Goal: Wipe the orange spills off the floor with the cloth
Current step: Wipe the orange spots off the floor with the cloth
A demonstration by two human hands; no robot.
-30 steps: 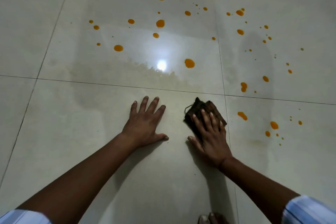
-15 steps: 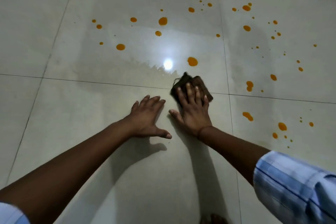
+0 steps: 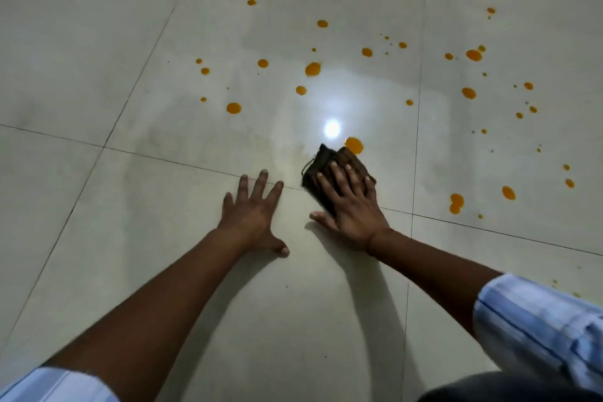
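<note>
My right hand [image 3: 354, 209] presses the cloth [image 3: 318, 163], fingers straight; an orange spill [image 3: 354, 145] sits just beside it at one o'clock. My left hand [image 3: 253, 215] lies spread on the floor [image 3: 163, 238] at nine o'clock.

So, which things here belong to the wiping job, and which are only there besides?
For the job: dark brown fabric cloth, pressed down by the flat right hand; round orange liquid spills; pale glossy tiled floor.
Not for the job: left hand, lying flat on the floor; white lamp reflection; blue striped shirt sleeve.
</note>
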